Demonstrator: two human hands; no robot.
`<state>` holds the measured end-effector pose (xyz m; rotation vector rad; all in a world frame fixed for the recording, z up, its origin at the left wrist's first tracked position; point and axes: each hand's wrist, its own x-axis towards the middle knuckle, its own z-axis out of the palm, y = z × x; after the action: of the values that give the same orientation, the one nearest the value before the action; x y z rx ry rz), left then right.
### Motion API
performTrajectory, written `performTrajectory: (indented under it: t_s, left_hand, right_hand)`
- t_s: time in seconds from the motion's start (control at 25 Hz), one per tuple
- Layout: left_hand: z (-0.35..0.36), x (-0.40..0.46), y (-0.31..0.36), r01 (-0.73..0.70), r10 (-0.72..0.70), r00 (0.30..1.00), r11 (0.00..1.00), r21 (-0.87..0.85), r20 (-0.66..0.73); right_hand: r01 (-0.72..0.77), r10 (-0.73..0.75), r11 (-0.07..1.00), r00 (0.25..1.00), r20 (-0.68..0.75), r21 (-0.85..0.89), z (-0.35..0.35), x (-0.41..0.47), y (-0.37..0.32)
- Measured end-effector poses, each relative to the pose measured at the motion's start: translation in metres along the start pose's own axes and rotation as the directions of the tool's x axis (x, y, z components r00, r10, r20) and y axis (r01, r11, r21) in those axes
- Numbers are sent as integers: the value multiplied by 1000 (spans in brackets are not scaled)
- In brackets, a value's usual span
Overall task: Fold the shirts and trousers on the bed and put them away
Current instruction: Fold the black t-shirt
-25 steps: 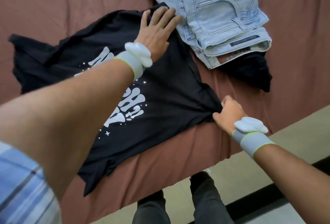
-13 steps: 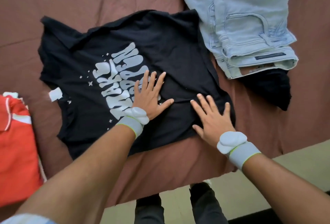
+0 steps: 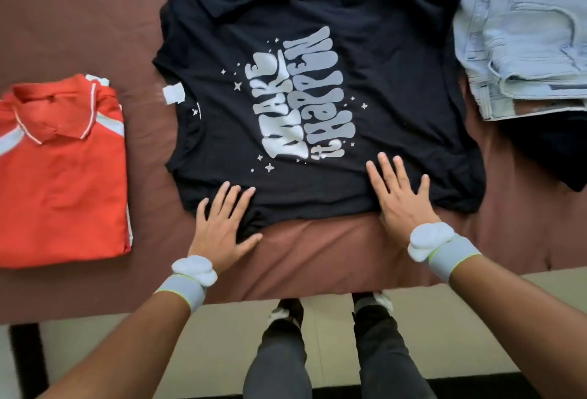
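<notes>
A black T-shirt (image 3: pixel 390 87) with white lettering lies spread flat on the brown bed (image 3: pixel 95 17), print side up, collar to the left. My left hand (image 3: pixel 222 227) presses flat on its near edge at the left, fingers spread. My right hand (image 3: pixel 401 198) lies flat on the near edge further right, fingers straight. A folded orange polo shirt (image 3: pixel 60 182) rests at the left. Folded light-blue jeans (image 3: pixel 524 36) lie at the upper right, over a dark garment (image 3: pixel 549 150).
The bed's near edge (image 3: pixel 317 290) runs across the view just behind my hands. Below it are the pale floor (image 3: pixel 222 351) and my legs (image 3: pixel 333 357) in dark trousers. A dark bed leg (image 3: pixel 28 357) stands at the lower left.
Both hands slid back toward me to the shirt's near edge, spreading further apart. The view shifted, showing the orange polo fully and the shirt lying flatter.
</notes>
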<state>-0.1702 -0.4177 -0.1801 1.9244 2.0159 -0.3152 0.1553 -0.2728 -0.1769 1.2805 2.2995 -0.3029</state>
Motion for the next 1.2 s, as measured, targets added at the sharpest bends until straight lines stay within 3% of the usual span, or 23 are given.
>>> performTrajectory:
  t_s: [0.2, 0.28, 0.4, 0.52, 0.6, 0.68, 0.76, 0.88, 0.92, 1.04, 1.08, 1.2]
  left_hand:
    - [9, -24, -29, -17, -4, 974, 996, -90, -225]
    - [-2, -18, -42, -86, 34, 958, 982, -170, -285]
    - [-43, 11, -62, -146, 62, 955, 949, -279, -289]
    - [-94, 76, -84, -15, -120, 949, 906, -423, -291]
    - [-119, 126, -91, 127, -349, 876, 831, -541, -331]
    - [-127, 150, -90, 273, -557, 794, 685, -675, -244]
    - [-116, 150, -81, 372, -633, 770, 554, -745, -86]
    - [-90, 124, -71, 432, -600, 799, 522, -735, 43]
    - [-83, 116, -71, 452, -611, 790, 527, -720, 49]
    - [-66, 95, -71, 529, -686, 727, 523, -668, 38]
    - [-63, 90, -71, 549, -700, 713, 513, -660, 50]
    - [-58, 93, -79, 590, -744, 655, 394, -705, 132]
  right_hand:
    - [-231, 233, 973, 967, 104, -25, -2, -7, 18]
    - [-205, 208, 978, 974, 89, -34, -14, -10, 27]
    - [-87, 86, 996, 995, -48, -10, -47, 3, 47]
    - [-57, 51, 998, 962, -269, -15, -96, 48, 66]
    - [-105, 90, 994, 923, -373, -21, -129, 95, 80]
    - [-129, 105, 991, 891, -443, -26, -147, 125, 78]
    - [-42, -2, 995, 888, -460, -86, -145, 137, 67]
    - [239, -318, 938, 882, -348, -251, -114, 122, 53]
    - [273, -354, 918, 891, -284, -286, -105, 118, 56]
    - [91, -140, 950, 979, -145, -299, -91, 109, 71]
    - [87, -138, 949, 979, -151, -304, -87, 104, 70]
    - [271, -325, 903, 938, -119, -334, -73, 91, 46]
